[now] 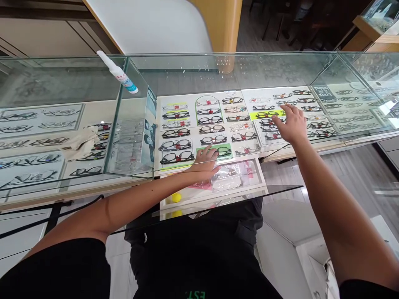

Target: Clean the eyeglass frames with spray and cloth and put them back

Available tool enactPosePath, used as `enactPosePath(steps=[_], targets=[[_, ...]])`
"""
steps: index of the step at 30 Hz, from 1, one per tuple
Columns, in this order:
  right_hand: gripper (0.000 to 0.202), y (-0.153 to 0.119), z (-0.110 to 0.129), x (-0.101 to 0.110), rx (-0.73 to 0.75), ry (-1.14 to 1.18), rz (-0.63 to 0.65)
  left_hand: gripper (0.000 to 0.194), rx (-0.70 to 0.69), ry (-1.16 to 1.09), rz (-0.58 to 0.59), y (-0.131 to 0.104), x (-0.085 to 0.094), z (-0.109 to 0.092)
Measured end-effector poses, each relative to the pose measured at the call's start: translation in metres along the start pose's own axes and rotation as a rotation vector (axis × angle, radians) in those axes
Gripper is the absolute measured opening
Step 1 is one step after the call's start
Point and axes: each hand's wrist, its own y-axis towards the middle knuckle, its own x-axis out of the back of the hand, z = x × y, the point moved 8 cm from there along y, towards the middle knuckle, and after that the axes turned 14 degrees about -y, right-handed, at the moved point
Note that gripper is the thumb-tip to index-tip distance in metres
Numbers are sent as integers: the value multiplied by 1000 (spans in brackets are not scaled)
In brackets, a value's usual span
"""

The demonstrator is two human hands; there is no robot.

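Note:
My left hand lies palm down inside the glass display case, its thumb stretched out to the side. Right beside its fingertips is a dark pair of glasses on a green card; whether they touch is hard to see. Over the right-hand panel, my right hand is open, thumb apart from the fingers. Near that thumb sit black glasses on a yellow-green strip. Rows of eyeglass frames, many with red tags, surround both hands. Some frames under my right hand are hidden.
A white bottle with a blue base rests on the glass top at left. Below the case, an open drawer holds plastic-wrapped items and a yellow ball. A beige cloth lies among glasses at left. A chair stands behind the counter.

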Motion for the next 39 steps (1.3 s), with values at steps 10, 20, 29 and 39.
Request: enactPosePath(steps=[10, 20, 29, 39], targets=[[77, -1, -2, 0, -6, 8, 6, 60, 13, -53, 116, -29, 16, -18], [80, -1, -7, -1, -20, -5, 7, 37, -140, -199, -100, -167, 116, -36], [67, -7, 24, 44, -16, -87, -179, 63, 365, -151, -725, -261, 115, 66], [34, -232, 372, 76, 1459, -4, 89, 88, 562, -229, -661, -264, 101, 72]])
